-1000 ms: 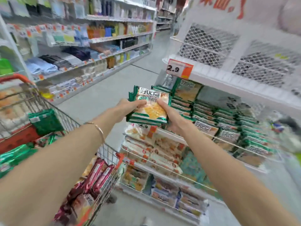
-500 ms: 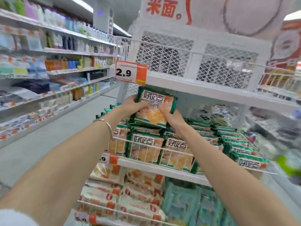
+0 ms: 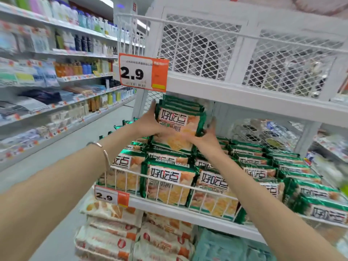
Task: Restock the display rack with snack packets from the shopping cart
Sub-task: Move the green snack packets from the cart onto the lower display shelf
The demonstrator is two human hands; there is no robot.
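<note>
Grip first: left hand (image 3: 148,122) and right hand (image 3: 208,137) are curled round a stack of packets (image 3: 178,127), clamping it between them. The stack hangs above the rack's (image 3: 180,211) middle shelf, over the shelved rows (image 3: 165,182). I read this as the placing step. Next, lower it level onto those rows, then let go.

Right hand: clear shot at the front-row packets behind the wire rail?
Probably not as is: right hand and left hand both hold the packet stack. Path itself looks free: front-row packets are open from above behind the wire rail.
</note>
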